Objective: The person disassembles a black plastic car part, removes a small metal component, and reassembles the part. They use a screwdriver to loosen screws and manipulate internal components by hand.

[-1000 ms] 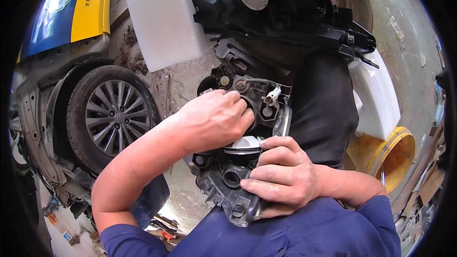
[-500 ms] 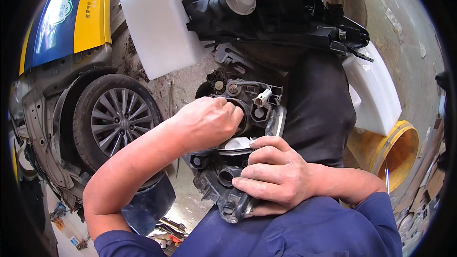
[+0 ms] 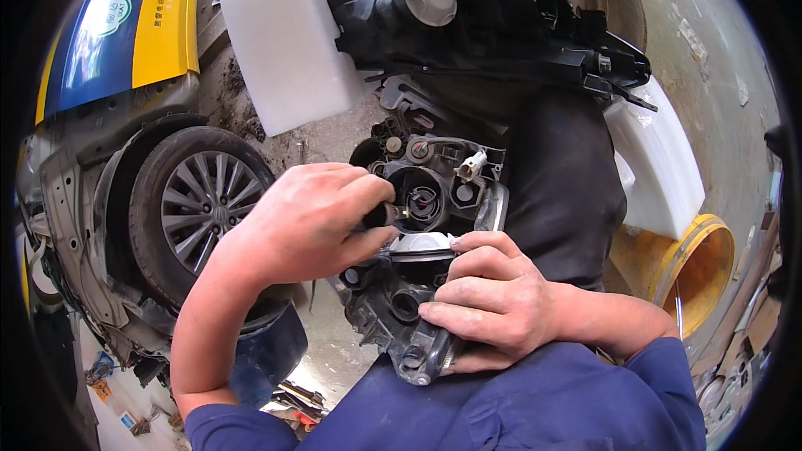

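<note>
Right hand (image 3: 493, 305) on headlight (image 3: 446, 210), left hand (image 3: 309, 221) — pinching bulb (image 3: 383, 215), perhaps

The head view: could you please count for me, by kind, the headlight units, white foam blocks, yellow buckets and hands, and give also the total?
Headlight units: 2 (upper unit, lower unit)
White foam blocks: 2 (left block, right block)
Yellow buckets: 1 (yellow bucket)
Hands: 2 (left hand, right hand)
Total: 7
</note>
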Demonstrator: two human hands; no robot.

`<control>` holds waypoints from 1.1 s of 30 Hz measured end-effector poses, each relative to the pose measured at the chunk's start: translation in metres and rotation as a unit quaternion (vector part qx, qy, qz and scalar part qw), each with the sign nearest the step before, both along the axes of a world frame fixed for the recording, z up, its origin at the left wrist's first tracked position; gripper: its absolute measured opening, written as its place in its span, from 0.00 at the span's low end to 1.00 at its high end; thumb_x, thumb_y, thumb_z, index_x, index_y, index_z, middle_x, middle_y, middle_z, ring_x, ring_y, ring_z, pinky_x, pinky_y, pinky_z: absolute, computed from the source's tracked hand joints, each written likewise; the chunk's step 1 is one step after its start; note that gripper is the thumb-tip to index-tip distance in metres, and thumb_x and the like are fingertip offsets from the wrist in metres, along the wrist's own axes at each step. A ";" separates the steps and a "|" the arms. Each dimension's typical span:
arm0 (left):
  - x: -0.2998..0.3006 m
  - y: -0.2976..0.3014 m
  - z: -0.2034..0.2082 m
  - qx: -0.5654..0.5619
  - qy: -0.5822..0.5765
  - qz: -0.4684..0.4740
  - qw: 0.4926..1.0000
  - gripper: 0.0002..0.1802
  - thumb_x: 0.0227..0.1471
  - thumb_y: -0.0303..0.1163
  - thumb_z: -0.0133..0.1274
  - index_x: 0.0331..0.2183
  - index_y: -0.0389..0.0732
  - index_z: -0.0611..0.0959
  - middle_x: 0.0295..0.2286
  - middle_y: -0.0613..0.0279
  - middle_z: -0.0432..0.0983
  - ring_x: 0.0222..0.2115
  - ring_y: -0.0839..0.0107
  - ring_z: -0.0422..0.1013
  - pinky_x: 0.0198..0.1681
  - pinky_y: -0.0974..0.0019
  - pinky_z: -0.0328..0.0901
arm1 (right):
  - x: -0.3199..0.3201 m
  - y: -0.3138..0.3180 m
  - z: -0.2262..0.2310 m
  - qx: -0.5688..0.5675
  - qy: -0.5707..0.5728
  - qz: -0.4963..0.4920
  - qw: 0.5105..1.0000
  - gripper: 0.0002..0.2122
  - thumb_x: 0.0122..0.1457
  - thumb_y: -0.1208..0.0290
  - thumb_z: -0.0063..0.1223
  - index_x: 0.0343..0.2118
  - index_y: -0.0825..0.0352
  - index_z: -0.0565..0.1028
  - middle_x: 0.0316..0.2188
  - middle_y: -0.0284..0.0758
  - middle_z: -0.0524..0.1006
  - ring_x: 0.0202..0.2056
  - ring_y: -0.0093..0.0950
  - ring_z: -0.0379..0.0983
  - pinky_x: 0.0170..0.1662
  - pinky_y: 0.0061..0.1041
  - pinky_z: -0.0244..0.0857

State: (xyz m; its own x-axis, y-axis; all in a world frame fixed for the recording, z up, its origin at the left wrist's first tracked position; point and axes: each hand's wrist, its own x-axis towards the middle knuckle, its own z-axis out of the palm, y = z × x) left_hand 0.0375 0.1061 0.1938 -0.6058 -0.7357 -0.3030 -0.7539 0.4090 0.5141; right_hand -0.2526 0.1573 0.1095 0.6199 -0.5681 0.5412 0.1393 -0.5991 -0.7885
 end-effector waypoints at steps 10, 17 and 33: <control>0.003 0.071 -0.011 -0.103 0.166 0.307 0.932 0.19 0.57 0.23 0.64 0.50 0.34 0.79 0.36 0.55 0.80 0.30 0.65 0.78 0.37 0.62 0.75 | -0.020 -0.034 0.011 0.073 0.023 0.125 0.989 0.21 0.60 0.59 0.67 0.51 0.70 0.87 0.42 0.40 0.84 0.44 0.43 0.79 0.58 0.48 0.74; -0.043 0.127 -0.038 -0.136 0.266 0.435 0.849 0.23 0.74 0.31 0.50 0.63 0.27 0.76 0.45 0.54 0.77 0.34 0.76 0.77 0.42 0.70 0.73 | -0.017 -0.048 0.016 0.152 0.053 0.158 0.974 0.17 0.63 0.70 0.65 0.52 0.72 0.87 0.45 0.45 0.84 0.44 0.44 0.84 0.50 0.40 0.79; -0.058 0.160 -0.070 -0.275 0.299 0.417 0.813 0.24 0.74 0.39 0.51 0.58 0.27 0.78 0.24 0.60 0.84 0.30 0.71 0.79 0.42 0.62 0.73 | 0.042 -0.114 0.012 -0.085 0.400 0.159 0.899 0.13 0.64 0.63 0.71 0.50 0.57 0.90 0.34 0.38 0.77 0.42 0.40 0.80 0.44 0.42 0.75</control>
